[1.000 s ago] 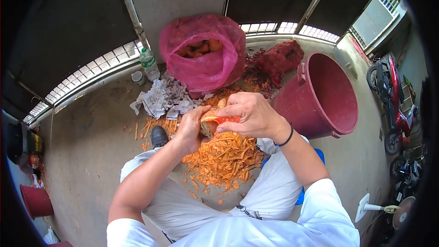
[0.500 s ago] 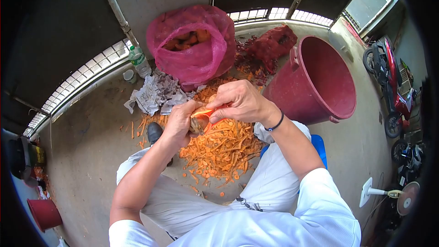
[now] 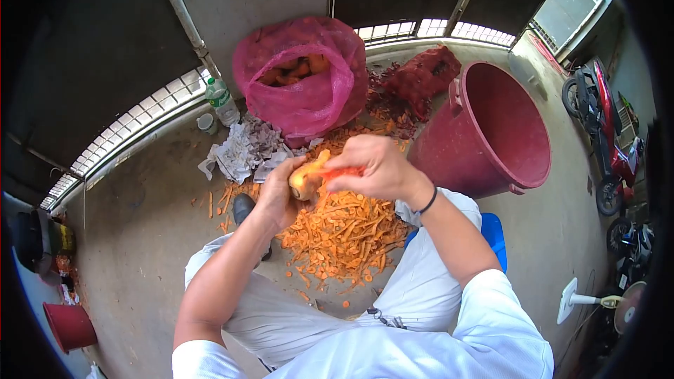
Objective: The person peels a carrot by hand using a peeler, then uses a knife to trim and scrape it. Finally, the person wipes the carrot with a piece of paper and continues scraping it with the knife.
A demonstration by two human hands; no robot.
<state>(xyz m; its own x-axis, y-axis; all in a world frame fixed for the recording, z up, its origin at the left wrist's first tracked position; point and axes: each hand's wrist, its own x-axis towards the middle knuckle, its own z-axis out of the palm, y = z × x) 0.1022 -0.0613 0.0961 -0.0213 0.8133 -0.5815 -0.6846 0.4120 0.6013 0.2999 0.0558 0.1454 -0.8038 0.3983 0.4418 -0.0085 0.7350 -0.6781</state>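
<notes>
My left hand (image 3: 276, 193) is closed around a thick carrot (image 3: 303, 181), whose blunt, darker end points toward me. Its side facing my right hand shows bright orange. My right hand (image 3: 380, 165), a dark band at its wrist, grips an orange-red peeler (image 3: 344, 173) right at the carrot; motion blurs its blade. Below both hands, a heap of orange peelings and small round end pieces (image 3: 344, 235) lies on the concrete floor between my legs.
A pink sack of carrots (image 3: 309, 116) stands ahead, beside crumpled paper (image 3: 246, 146) and a plastic bottle (image 3: 222, 104). To the right, a large maroon bucket (image 3: 449, 133) leans toward me near a red mesh bag (image 3: 421, 81). Motorbikes (image 3: 611, 140) and a fan (image 3: 630, 307) are far right.
My right hand has shifted slightly right and down, with the peeler moving off the carrot's top. More of the carrot now shows in my left hand. The view has tilted a little.
</notes>
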